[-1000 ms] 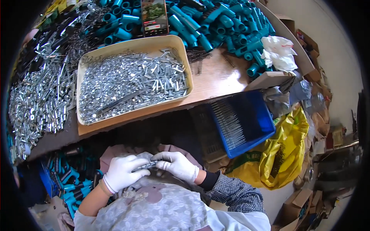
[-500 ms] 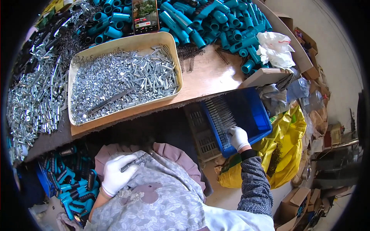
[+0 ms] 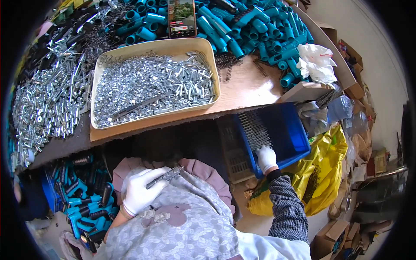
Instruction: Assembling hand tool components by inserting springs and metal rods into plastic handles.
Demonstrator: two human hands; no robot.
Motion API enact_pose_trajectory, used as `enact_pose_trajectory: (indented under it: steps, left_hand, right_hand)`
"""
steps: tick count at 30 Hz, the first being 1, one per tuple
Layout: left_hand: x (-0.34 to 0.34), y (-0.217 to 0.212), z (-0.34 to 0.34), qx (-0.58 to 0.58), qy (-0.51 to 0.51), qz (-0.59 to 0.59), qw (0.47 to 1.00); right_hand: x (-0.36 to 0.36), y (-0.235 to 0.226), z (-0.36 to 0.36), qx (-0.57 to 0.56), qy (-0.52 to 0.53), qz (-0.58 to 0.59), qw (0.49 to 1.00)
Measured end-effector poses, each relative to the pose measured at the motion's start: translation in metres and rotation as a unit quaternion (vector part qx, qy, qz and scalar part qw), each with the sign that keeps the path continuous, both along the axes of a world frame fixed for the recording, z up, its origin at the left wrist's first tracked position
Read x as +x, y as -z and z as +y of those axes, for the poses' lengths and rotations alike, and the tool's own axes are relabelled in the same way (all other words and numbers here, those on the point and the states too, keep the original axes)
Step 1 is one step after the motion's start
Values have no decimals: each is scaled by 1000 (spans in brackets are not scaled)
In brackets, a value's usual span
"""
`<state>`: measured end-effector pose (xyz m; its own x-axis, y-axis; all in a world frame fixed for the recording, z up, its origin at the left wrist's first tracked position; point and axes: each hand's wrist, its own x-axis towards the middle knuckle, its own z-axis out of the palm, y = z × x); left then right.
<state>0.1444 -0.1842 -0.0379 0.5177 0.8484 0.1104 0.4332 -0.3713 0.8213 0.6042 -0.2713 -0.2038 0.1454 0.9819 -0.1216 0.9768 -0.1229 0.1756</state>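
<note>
My left hand (image 3: 139, 195) pinched a half-built metal bolt assembly (image 3: 167, 175) over my lap; my right hand (image 3: 265, 158) curled its fingers onto springs (image 3: 255, 132) in the blue bin (image 3: 289, 130). Heaps of loose parts remained, I judged

Gloved hands (image 3: 141, 190), bolt (image 3: 167, 175), blue bin (image 3: 290, 134)

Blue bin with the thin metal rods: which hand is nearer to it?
Right. The right hand reaches into the blue bin, at the rods. The left hand is off by the lap, holding a small metal part.
</note>
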Motion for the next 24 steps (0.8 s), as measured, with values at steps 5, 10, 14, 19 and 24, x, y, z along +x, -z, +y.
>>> enact_pose_trajectory:
  steps: [5,10,14,19,24]
  left_hand:
    - [-13,3,-4,4,-21,1,1000]
    - [-24,1,0,-22,-34,-19,999]
    - [-36,6,-1,-42,-61,-30,997]
    - [-30,-18,-3,-41,-72,27,996]
    - [-36,-37,-3,14,-175,-76,982]
  right_hand:
    - [1,8,6,-45,-12,-37,998]
    - [22,-12,7,-75,83,17,994]
    - [-46,-97,49,234,84,298,922]
    - [-212,-171,71,96,161,853,487]
    - [-301,-152,77,-81,121,949,280]
